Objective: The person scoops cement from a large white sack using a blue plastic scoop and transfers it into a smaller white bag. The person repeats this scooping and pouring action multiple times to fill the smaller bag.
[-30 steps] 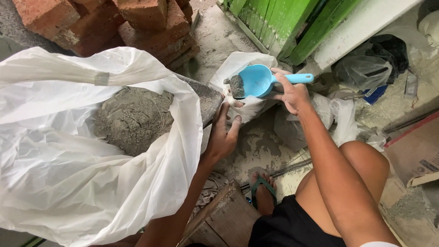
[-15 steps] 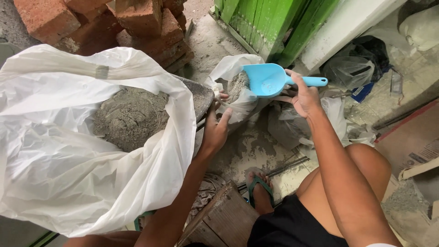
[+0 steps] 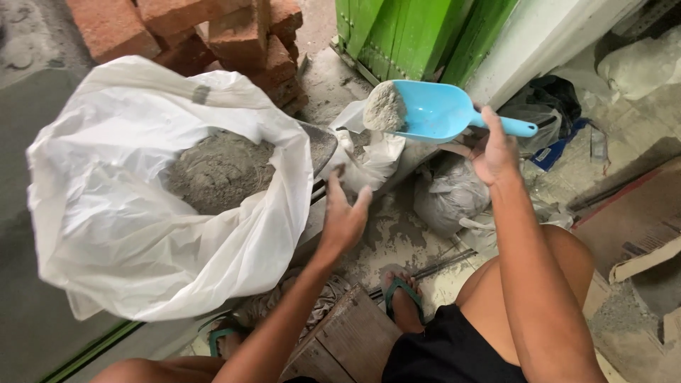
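The right hand (image 3: 496, 145) is closed around the handle of a blue scoop (image 3: 433, 110) in the upper middle of the frame, held level so the grey powder (image 3: 384, 108) at its mouth stays put. Just below its mouth sits a small white bag (image 3: 369, 152), its top gaping upward. The left hand (image 3: 344, 216) hovers open and empty near the small bag's lower edge, fingers spread — touching nothing that I can tell. A large white sack (image 3: 142, 234) of the same grey powder fills the left of the frame, its rim folded outward. Bricks (image 3: 234, 35) and a green door (image 3: 418, 35) crowd the top edge — free room lies mainly over the floor (image 3: 397, 227) between the bags.
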